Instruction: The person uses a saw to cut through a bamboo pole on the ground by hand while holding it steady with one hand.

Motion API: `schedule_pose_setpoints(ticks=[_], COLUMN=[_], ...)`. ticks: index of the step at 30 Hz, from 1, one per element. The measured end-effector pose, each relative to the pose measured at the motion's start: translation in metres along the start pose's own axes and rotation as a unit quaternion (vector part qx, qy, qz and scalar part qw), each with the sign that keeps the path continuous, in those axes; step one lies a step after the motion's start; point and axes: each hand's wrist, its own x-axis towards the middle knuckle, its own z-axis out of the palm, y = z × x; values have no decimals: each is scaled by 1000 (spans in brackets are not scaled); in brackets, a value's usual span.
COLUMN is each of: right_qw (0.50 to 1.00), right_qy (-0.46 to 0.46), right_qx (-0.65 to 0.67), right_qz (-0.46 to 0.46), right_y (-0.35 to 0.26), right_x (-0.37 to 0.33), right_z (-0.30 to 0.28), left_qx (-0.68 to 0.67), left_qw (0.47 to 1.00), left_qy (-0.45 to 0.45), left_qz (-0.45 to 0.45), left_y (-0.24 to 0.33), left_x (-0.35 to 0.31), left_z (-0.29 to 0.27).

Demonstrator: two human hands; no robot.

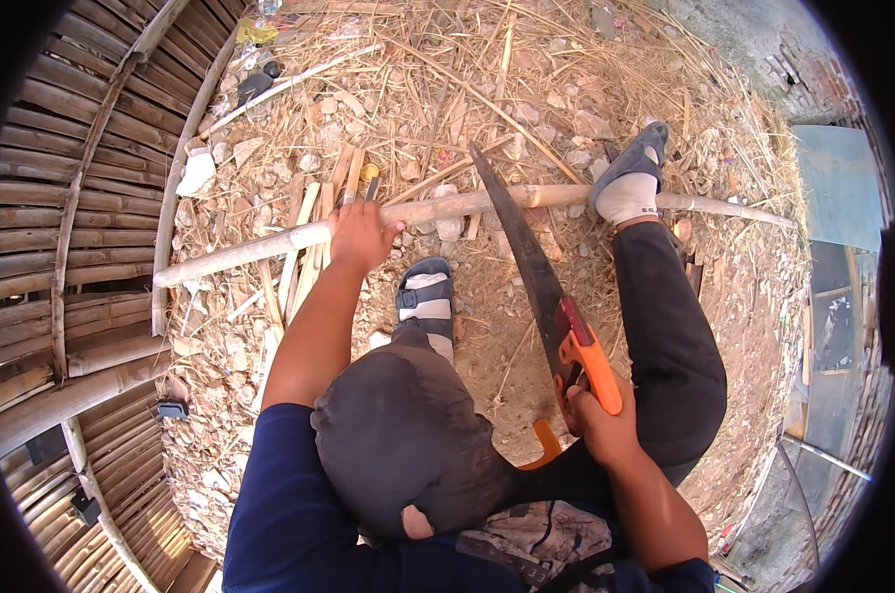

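Bamboo pole [447, 206] pinned by hand and foot, with the handsaw [531, 262] across it between them.
From my remote view the pole lies crosswise; my left hand [359, 235] is clasped over it, left of the blade, and my right hand [603, 423] grips the saw's orange handle [598, 368] on the pole's near side. I can't tell whether the teeth have bitten in. To cut well, I judge, I should press the pole firmly at both holds, start with light strokes, then lengthen them, blade square to the pole and left fingers well clear. My right foot [630, 193] bears on the pole right of the blade; my left foot [428, 301] stands on its near side, on straw-strewn ground [507, 371].
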Motion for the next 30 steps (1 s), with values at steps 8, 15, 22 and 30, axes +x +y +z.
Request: schedule_pose_setpoints(ticks=[8,15,22,30], right_qw=[999,999,997,998], right_qy=[8,9,13,14], right_qx=[-16,-30,-65,-63], right_qz=[-44,-39,-36,-20], right_y=[10,12,12,18], right_x=[1,-20,8,-9], right_z=[3,-4,14,19], left_qx=[9,8,4,-4], left_qw=[1000,1000,1000,1000], left_qy=[6,17,19,-2], left_qz=[0,11,9,3], left_y=[1,-2,-5,2], left_x=[1,1,1,0], left_z=[3,6,7,1])
